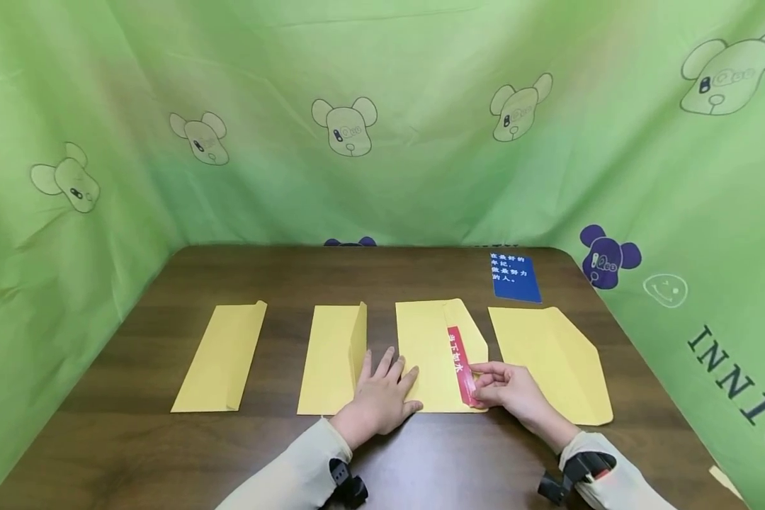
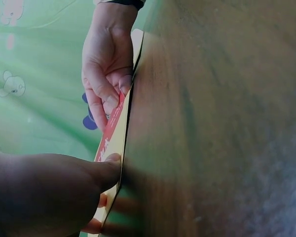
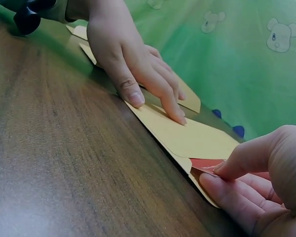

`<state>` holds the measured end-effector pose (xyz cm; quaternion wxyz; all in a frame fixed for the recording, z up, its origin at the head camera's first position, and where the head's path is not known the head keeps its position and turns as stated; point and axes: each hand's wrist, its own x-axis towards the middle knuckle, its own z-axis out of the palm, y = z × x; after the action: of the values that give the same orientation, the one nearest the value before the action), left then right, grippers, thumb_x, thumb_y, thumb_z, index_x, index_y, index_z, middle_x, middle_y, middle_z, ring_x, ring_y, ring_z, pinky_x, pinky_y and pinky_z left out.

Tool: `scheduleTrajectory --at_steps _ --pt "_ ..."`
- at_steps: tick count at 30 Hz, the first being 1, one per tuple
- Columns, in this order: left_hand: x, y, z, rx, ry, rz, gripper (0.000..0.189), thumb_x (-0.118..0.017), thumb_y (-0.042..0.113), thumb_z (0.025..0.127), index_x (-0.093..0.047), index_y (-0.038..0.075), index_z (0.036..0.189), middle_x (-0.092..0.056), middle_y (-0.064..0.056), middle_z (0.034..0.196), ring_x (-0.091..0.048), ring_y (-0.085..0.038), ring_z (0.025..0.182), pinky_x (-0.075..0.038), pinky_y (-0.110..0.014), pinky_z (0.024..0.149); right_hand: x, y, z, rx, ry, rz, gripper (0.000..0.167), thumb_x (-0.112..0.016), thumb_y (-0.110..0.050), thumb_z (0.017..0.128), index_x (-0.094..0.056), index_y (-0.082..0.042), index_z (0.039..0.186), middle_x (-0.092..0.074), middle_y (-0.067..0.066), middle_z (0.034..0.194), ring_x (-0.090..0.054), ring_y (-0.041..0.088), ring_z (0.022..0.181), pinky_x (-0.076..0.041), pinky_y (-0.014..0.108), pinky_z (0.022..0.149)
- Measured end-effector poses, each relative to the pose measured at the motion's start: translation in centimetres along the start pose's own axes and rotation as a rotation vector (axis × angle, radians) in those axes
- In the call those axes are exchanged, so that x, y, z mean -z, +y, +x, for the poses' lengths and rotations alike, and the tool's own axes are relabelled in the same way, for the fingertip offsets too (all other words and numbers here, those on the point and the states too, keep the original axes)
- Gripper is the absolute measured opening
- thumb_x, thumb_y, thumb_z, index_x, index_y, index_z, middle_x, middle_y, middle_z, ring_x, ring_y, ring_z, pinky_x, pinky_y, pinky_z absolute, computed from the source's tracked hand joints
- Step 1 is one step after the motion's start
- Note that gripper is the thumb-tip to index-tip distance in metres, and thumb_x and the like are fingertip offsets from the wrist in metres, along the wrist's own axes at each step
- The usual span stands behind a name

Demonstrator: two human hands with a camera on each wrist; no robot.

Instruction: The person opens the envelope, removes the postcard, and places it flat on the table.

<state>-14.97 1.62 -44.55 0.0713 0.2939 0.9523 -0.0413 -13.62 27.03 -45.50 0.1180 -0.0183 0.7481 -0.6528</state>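
A red card point(image 1: 460, 365) with white lettering lies partly inside the opening of a yellow envelope point(image 1: 423, 358), the third from the left. My right hand point(image 1: 516, 393) pinches the card's outer edge between thumb and fingers; in the right wrist view the card point(image 3: 207, 165) slants into the envelope mouth. The envelope's flap is spread out to the right, under the card. With fingers spread, my left hand point(image 1: 382, 397) rests at the left edge of this same envelope, thumb near its lower corner. The rest of the card is hidden inside the envelope.
Two yellow envelopes lie to the left, one at the far left point(image 1: 219, 358) and another point(image 1: 328, 358) beside my left hand. To the right lies an envelope point(image 1: 548, 361) with its flap spread. A blue card point(image 1: 515, 278) sits behind it on the wooden table point(image 1: 134, 453).
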Motion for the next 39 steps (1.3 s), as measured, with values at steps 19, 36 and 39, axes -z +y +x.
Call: scheduleTrajectory --at_steps 19,36,39 --pt "-0.40 -0.03 -0.18 0.010 0.013 -0.020 0.062 -0.040 0.059 0.100 -0.038 0.029 0.155 -0.034 0.000 0.158 -0.018 -0.026 0.150 -0.015 -0.055 0.118 0.05 0.47 -0.39 0.021 0.033 -0.043 0.054 -0.068 0.013 0.082 -0.045 0.026 0.130 -0.066 0.014 0.085 -0.069 0.014 0.070 -0.060 0.033 0.067" --pt "-0.20 0.14 -0.23 0.004 0.014 0.001 0.061 -0.039 0.058 0.101 -0.038 0.029 0.155 -0.035 -0.001 0.158 -0.018 -0.025 0.150 -0.015 -0.055 0.118 0.55 0.46 -0.67 0.064 0.048 -0.015 0.053 -0.063 0.017 0.083 -0.042 0.028 0.130 -0.066 0.011 0.086 -0.068 0.011 0.070 -0.060 0.031 0.066" --pt "-0.17 0.15 -0.21 0.007 0.015 0.007 0.061 -0.039 0.058 0.101 -0.038 0.029 0.155 -0.035 -0.001 0.158 -0.019 -0.025 0.150 -0.015 -0.055 0.118 0.53 0.45 -0.59 0.063 0.054 -0.012 0.052 -0.062 0.017 0.083 -0.042 0.028 0.130 -0.064 0.010 0.085 -0.067 0.012 0.069 -0.060 0.032 0.066"
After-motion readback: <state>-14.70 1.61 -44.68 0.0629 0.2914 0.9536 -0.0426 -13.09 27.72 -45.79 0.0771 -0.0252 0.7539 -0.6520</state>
